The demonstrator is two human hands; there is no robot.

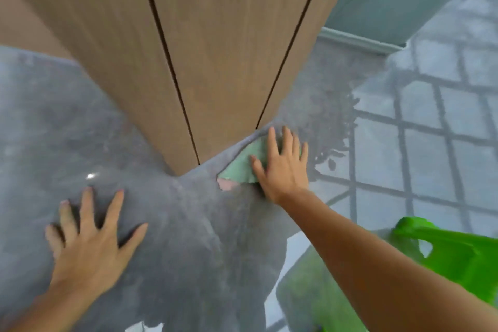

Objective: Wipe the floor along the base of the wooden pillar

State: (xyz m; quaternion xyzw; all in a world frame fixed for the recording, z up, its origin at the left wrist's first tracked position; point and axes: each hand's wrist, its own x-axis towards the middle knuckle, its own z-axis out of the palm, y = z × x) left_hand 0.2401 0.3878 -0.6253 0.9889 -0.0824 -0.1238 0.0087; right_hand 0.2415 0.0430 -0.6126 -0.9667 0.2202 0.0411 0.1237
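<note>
A wide wooden pillar (215,56) with two dark vertical grooves rises from the glossy grey floor (188,237). My right hand (283,167) lies flat, fingers spread, pressing a pale green cloth (242,167) onto the floor right against the pillar's base near its right corner. A pinkish corner of the cloth sticks out at the lower left. My left hand (89,240) rests palm down on the floor, fingers apart, left of and nearer than the pillar's base, holding nothing.
A bright green plastic object (458,250) sits at the lower right beside my right forearm. The shiny floor reflects a window grid on the right. A pale wall with a skirting board (358,40) stands behind the pillar.
</note>
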